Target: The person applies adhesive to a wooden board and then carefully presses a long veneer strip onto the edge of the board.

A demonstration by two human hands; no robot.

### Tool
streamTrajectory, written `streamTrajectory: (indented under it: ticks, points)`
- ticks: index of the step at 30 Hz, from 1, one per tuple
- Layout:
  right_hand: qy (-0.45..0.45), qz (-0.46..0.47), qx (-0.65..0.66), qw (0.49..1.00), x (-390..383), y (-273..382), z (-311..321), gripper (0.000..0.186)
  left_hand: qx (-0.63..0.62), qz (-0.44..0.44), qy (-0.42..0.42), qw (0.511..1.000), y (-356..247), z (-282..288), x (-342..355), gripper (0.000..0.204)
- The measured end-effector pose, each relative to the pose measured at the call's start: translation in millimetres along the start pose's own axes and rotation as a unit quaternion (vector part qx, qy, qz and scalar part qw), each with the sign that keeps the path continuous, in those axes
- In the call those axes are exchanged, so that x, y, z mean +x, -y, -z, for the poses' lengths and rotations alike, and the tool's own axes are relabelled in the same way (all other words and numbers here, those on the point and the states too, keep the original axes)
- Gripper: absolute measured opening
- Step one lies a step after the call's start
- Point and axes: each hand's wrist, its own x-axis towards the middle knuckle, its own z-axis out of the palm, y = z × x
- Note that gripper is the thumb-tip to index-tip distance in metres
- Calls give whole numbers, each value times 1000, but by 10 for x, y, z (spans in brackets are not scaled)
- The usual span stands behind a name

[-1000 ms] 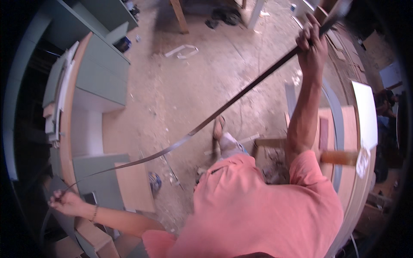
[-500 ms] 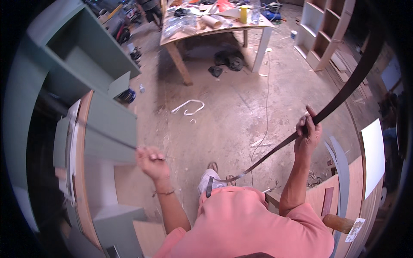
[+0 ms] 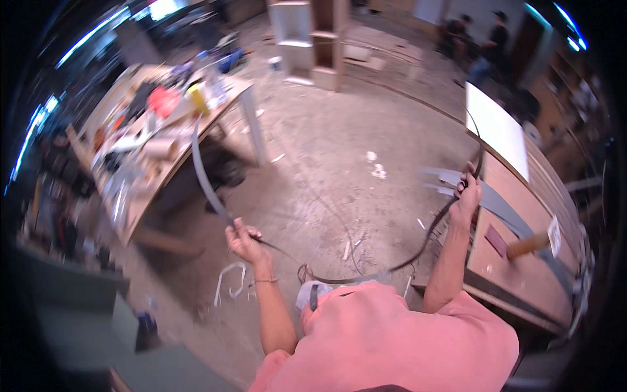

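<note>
A long, thin flexible band [image 3: 428,243], dark on one face and grey on the other, hangs in a sagging loop between my hands, low in front of my pink shirt. My left hand [image 3: 245,242] has its fingers closed around one stretch of it. From there a grey length curves up toward the cluttered table [image 3: 138,210]. Off to the right, my right hand [image 3: 467,195] grips the band with curled fingers, and a dark piece arches above that hand beside a white panel [image 3: 498,130]. The band's lowest part passes near my feet.
A wooden workbench [image 3: 506,287] at the right bears grey strips [image 3: 504,214], a brown cylinder [image 3: 528,245] and a reddish-brown flat piece [image 3: 496,240]. An open shelf unit [image 3: 326,80] stands far ahead. Grey-green cabinets [image 3: 72,300] are lower left. Two people [image 3: 496,39] are far right.
My view has swung to the right, bringing the workbench and distant people into sight. The band sags in a deeper loop, and its left stretch now curves upward. Both hands keep hold.
</note>
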Motion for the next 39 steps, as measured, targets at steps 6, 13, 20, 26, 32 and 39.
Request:
streamTrajectory:
  ticks: [6,13,20,26,32,39]
  points:
    - [-178,118,128,968,200,463,147,32,-1,0,149,989,274,-934,861,40]
    - [-142,204,277,928,146,499,-48,27,-77,74,268,957,855,-2163,1419,43]
    - [-159,199,190,948,680,-421,-1005,30,-98,117,475,867,1937,-3894,1868,39]
    - [-161,139,245,946,1579,-986,-1631,37,-22,134,604,786,2514,-5388,1669,30]
    - [-147,164,203,954,2340,-1155,-2052,43,55,196,726,657,2966,-6372,1269,23]
    - [-289,244,74,923,3039,-1467,-2679,51,4,201,858,473,3678,-7277,884,31]
